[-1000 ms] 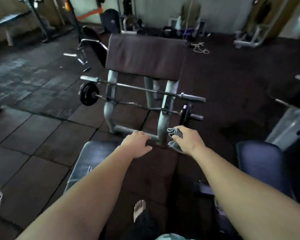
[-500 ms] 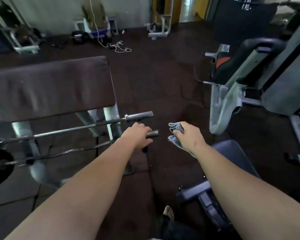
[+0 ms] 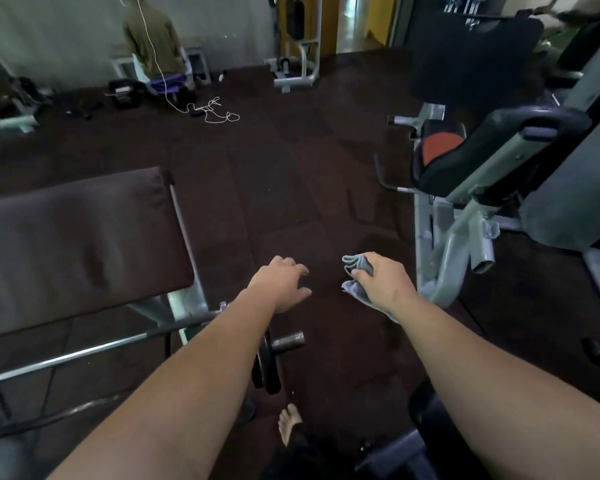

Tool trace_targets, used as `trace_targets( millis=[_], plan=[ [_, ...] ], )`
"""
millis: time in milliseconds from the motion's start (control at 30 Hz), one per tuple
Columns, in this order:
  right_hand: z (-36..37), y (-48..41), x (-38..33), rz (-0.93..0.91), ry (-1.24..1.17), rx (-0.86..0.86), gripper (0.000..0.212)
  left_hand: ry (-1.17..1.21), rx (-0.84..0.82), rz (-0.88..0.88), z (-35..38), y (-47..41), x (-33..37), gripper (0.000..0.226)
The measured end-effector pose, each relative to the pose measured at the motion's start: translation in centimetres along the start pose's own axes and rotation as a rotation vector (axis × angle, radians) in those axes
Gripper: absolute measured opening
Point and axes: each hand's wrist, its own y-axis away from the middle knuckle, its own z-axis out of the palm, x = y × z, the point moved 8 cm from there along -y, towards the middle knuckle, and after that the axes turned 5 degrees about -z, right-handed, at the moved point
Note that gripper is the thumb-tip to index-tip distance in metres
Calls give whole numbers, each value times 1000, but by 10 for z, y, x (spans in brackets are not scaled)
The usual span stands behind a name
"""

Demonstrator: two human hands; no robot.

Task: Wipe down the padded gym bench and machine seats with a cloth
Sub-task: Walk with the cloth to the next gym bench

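Note:
My right hand (image 3: 381,284) grips a bunched grey cloth (image 3: 355,271), held in the air over the dark floor mats. My left hand (image 3: 279,284) hovers beside it, palm down, fingers loosely curled and holding nothing. A wide brown padded bench pad (image 3: 77,244) on grey steel legs stands to my left, with a barbell (image 3: 84,351) resting below its near edge. On the right stands a grey machine with a black seat (image 3: 440,147) that has an orange patch. Neither hand touches any pad.
A black weight plate (image 3: 267,365) on the barbell end sits just under my left forearm. My bare foot (image 3: 289,422) is on the mat below. A white rope (image 3: 212,110), bags and another machine frame (image 3: 300,69) lie near the far wall.
The view has swung right and forward: the brown pad slid to the left, the grey machine came closer. Both hands stay outstretched, and the right still holds the cloth.

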Motion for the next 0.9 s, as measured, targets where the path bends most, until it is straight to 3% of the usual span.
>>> trace_targets(
  millis=[533,900],
  plan=[
    [-24,-245,33,55,-63,-11,20,21,-44,-11,-62,-238,-29,58],
    [-48,-483,38,-121,-12,-248,18,142,32,-268,-127,-413,-69,57]
  ],
)
